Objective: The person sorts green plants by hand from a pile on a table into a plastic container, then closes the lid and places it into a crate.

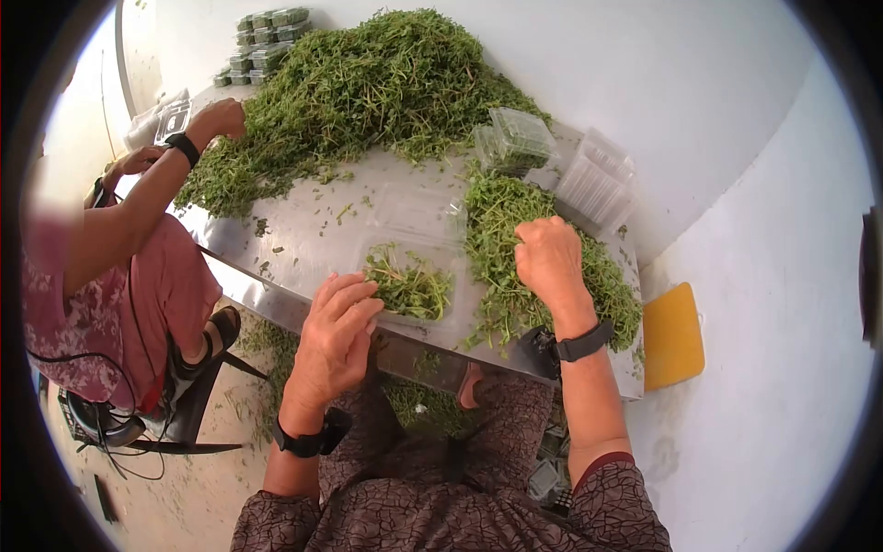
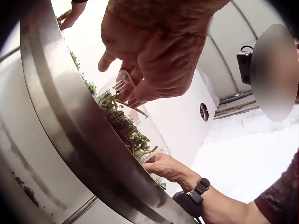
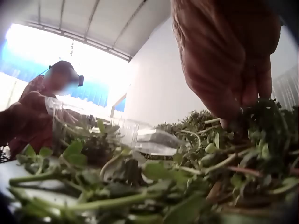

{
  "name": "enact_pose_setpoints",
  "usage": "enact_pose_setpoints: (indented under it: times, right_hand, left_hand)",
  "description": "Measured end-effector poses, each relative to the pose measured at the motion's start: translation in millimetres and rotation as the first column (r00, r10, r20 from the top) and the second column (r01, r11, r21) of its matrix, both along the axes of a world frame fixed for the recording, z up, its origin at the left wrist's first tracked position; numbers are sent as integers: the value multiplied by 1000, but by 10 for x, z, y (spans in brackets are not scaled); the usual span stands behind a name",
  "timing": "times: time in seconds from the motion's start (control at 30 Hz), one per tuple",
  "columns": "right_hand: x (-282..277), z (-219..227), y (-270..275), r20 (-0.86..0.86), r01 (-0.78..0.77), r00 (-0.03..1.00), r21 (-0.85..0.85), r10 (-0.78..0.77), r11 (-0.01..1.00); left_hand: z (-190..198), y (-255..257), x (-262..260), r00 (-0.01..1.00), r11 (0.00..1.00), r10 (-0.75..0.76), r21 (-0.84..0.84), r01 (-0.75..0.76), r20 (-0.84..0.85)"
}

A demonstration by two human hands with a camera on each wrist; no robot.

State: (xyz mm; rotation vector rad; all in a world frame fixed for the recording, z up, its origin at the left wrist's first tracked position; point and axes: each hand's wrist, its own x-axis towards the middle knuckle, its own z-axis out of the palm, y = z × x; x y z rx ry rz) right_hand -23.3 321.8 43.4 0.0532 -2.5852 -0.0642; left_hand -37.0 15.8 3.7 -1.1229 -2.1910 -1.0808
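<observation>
A clear plastic box with its lid folded back stands near the table's front edge, partly filled with purslane sprigs. My left hand holds the box's left rim, its fingers bent at the wall; the left wrist view shows this hand from the palm side. To the right of the box lies a heap of loose purslane with thick stems and oval leaves. My right hand has its fingers curled down into that heap and pinches sprigs; leaves hide the fingertips in the right wrist view.
A large mound of greens covers the back of the metal table. Stacked filled boxes stand behind it. Nested empty boxes and another clear box stand back right. Another person's hand reaches the mound's left edge.
</observation>
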Motion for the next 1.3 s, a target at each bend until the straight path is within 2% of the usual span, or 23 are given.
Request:
enact_pose_setpoints:
  times: [0.1,0.17,0.2,0.23,0.3,0.37,0.43,0.47,0.5,0.57,0.7,0.77,0.83,0.9,1.0,1.03,1.1,1.17,1.3]
  right_hand:
    - [81,129,23,-47,39,998,-88,-43,995]
    - [136,196,49,-243,-34,970,-219,-21,975]
    - [197,289,20,-224,-1,972,-331,-78,944]
    - [233,321,20,-224,3,971,-328,-80,945]
    - [293,368,44,-188,16,965,-658,-184,753]
    - [308,313,111,-153,55,966,-663,-208,746]
    - [339,291,130,-215,-21,962,-675,-170,737]
    - [361,306,150,-248,-85,957,-739,-153,668]
    - [375,338,174,-244,-83,958,-738,-150,669]
    - [407,397,185,-220,-126,963,-879,-156,461]
    - [426,429,61,-257,-206,961,-914,-105,348]
    - [441,482,-45,-246,-207,966,-918,-77,337]
    - [442,555,-186,-318,-297,948,-894,-9,335]
    - [433,629,-369,-324,-308,946,-885,12,349]
    - [361,619,-658,-333,-322,941,-814,66,484]
    - [346,594,-719,-253,-277,960,-803,120,528]
    - [246,411,-757,-219,-336,940,-719,260,609]
    - [258,369,-758,-181,-304,950,-726,255,617]
    - [322,421,-626,-138,-200,979,-753,148,627]
  left_hand:
    - [-9,21,2,998,997,-46,70,43,42]
    - [-5,45,14,995,992,-89,90,86,32]
    - [-7,56,21,995,992,-93,93,90,32]
    - [-11,66,29,994,991,-103,93,100,37]
    - [-9,95,41,992,989,-119,98,115,39]
    - [4,114,60,993,990,-111,96,107,31]
    - [7,118,76,993,988,-119,103,115,29]
    - [5,124,83,992,987,-122,107,118,33]
    - [3,130,92,992,987,-120,110,115,37]
    - [5,126,105,989,985,-139,108,133,55]
    - [-14,151,106,990,986,-131,111,125,50]
    - [-17,146,106,989,983,-148,113,144,27]
    - [-22,147,105,988,984,-146,113,141,39]
    - [-25,145,107,989,983,-146,117,141,37]
    - [-48,136,118,987,983,-147,120,139,59]
    - [-59,134,113,987,982,-153,122,146,53]
    - [-59,126,113,987,981,-157,125,150,46]
    - [-44,105,122,983,979,-175,114,168,56]
    - [-46,102,114,981,976,-191,119,185,42]
